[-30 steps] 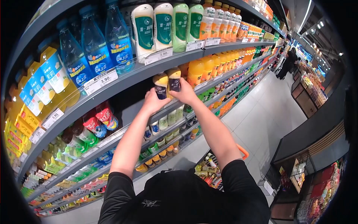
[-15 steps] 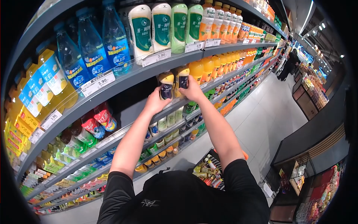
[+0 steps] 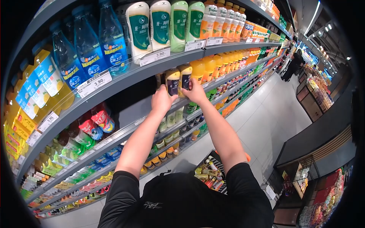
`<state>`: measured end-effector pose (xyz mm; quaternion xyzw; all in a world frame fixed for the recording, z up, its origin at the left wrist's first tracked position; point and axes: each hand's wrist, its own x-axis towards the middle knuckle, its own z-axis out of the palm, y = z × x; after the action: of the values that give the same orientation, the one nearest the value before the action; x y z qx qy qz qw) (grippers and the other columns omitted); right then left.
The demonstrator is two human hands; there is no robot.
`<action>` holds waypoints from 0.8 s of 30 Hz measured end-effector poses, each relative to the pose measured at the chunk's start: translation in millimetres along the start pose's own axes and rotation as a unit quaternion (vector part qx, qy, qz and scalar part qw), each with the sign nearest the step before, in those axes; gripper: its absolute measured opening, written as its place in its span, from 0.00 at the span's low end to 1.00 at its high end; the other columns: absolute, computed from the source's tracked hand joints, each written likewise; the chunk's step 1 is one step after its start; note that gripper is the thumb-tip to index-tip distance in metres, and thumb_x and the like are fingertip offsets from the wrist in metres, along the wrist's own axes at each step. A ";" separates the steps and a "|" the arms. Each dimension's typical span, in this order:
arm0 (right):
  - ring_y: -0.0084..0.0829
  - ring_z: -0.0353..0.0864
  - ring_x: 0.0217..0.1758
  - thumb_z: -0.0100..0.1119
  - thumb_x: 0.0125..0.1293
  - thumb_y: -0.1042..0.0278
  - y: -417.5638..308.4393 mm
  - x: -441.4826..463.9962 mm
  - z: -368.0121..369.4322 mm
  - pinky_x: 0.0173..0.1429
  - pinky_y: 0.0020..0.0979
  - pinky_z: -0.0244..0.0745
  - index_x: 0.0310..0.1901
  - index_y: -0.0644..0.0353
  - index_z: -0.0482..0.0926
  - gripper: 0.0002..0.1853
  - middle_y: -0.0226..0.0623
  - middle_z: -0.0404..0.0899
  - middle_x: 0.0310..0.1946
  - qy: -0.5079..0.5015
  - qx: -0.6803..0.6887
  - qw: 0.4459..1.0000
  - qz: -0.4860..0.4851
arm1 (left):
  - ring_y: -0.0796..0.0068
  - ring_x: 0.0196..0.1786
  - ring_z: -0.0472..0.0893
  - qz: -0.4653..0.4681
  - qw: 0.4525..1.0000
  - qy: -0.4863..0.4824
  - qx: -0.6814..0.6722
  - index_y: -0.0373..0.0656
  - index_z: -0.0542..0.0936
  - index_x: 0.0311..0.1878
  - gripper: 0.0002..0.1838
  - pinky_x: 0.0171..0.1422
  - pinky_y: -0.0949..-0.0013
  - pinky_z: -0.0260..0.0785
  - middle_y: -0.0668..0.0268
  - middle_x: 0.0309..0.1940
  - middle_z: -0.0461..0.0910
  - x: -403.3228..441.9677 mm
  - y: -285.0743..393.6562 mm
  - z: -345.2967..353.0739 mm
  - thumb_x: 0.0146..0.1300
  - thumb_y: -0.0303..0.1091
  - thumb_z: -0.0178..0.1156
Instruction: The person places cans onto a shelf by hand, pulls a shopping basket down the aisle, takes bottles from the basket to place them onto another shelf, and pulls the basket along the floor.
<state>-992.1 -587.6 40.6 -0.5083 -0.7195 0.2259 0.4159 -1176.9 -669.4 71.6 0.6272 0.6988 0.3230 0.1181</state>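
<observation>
Both of my hands reach onto a middle shelf, at two cream-topped drink bottles with dark purple labels standing side by side. My left hand (image 3: 162,100) is at the lower left of the nearer bottle (image 3: 173,83), its thumb across the base and its fingers partly hidden. My right hand (image 3: 195,93) is closed round the right side of the second bottle (image 3: 185,75). Behind the left fingers part of another bottle (image 3: 159,80) shows in the shade. Orange juice bottles (image 3: 209,69) stand in a row just right of my right hand.
Above runs a shelf edge with price tags (image 3: 155,56), carrying green-labelled bottles (image 3: 159,24) and blue bottles (image 3: 90,49). Red-labelled bottles (image 3: 102,119) stand lower left. A basket of goods (image 3: 210,171) is below my right arm. A person in dark clothes (image 3: 293,65) is down the aisle.
The left bottle has come closer to the right one and stands straighter. My left hand has shifted slightly right and lower on it. The shelf view has moved a little left.
</observation>
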 end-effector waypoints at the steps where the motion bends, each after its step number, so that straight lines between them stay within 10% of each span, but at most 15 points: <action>1: 0.37 0.88 0.46 0.80 0.57 0.64 -1.6 -1.3 -1.6 0.54 0.37 0.82 0.59 0.68 0.77 0.31 0.44 0.88 0.45 -0.002 0.006 1.000 -0.007 | 0.46 0.54 0.88 0.010 1.000 0.010 -0.004 0.39 0.78 0.57 0.33 0.59 0.50 0.81 0.47 0.48 0.89 1.7 -1.4 5.7 0.55 0.48 0.81; 13: 0.43 0.87 0.58 0.81 0.53 0.52 -11.7 -1.9 -8.5 0.63 0.44 0.78 0.54 0.61 0.83 0.31 0.41 0.89 0.50 0.020 -0.128 0.990 0.060 | 0.45 0.56 0.87 0.029 0.998 0.023 -0.047 0.37 0.79 0.58 0.33 0.61 0.49 0.80 0.48 0.50 0.88 0.8 -0.9 8.6 0.55 0.45 0.80; 21: 0.47 0.85 0.55 0.73 0.61 0.62 11.5 -13.9 0.4 0.60 0.45 0.78 0.57 0.63 0.78 0.25 0.45 0.86 0.50 0.136 -0.051 0.988 -0.046 | 0.49 0.60 0.86 -0.066 0.995 0.039 -0.061 0.33 0.79 0.64 0.36 0.64 0.57 0.79 0.47 0.55 0.86 33.9 -40.9 -25.2 0.59 0.48 0.74; 23: 0.48 0.84 0.53 0.71 0.64 0.64 -9.8 -25.8 -1.3 0.59 0.45 0.79 0.55 0.64 0.77 0.22 0.45 0.84 0.48 0.148 -0.057 0.986 -0.045 | 0.52 0.63 0.84 0.062 0.976 0.078 -0.194 0.32 0.77 0.66 0.35 0.65 0.56 0.78 0.45 0.59 0.84 88.9 -110.0 21.5 0.61 0.46 0.73; 24: 0.48 0.84 0.52 0.69 0.64 0.64 -21.3 -28.2 1.6 0.59 0.45 0.79 0.54 0.64 0.77 0.20 0.45 0.84 0.47 0.133 -0.033 0.990 -0.038 | 0.59 0.66 0.82 0.032 0.974 -0.036 -0.221 0.34 0.78 0.67 0.33 0.70 0.59 0.72 0.51 0.63 0.83 114.1 -137.8 44.0 0.69 0.50 0.66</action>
<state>-1001.2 -621.5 45.3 -0.5200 -0.6834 0.1166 0.4990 -1283.2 -547.9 -17.2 0.6190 0.5850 0.4501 0.2684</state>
